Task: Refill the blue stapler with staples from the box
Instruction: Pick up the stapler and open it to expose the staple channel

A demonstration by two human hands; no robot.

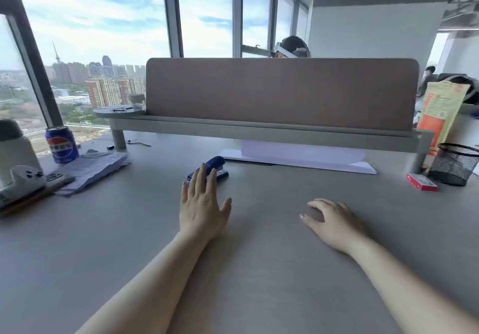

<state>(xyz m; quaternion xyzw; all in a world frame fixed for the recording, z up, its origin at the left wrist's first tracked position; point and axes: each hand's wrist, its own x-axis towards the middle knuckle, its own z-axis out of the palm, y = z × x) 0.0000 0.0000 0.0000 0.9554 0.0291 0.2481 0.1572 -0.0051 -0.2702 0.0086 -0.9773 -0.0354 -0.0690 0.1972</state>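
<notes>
**Left hand at the stapler, box untouched at the far right**

On the grey bench (129,230), the blue stapler (216,167) is seen lying closed at about 12 o'clock from the left hand (201,209). That hand is laid flat, palm down, its grip spread apart; the fingertips (203,167) overlap the stapler's near end, though whether they press on it cannot be told. Nothing is clasped by it.

The right hand (334,222) is rested on the bench at 3 o'clock from the left one, well apart from it, with the fingers loosely curled under. Its grip is empty and half-closed on nothing.

The red staple box (422,182) is found at about 2 o'clock from the right hand, well apart from both hands, just beside a black mesh pen cup (456,163). White paper sheets (298,158) are placed beyond the stapler under a raised shelf (259,130) with a brown divider panel (282,92).

At 10 o'clock from the left hand, a blue soda can (61,145) is stood beside crumpled papers (96,167), with a white game controller (22,182) nearer the bench's left edge.
</notes>
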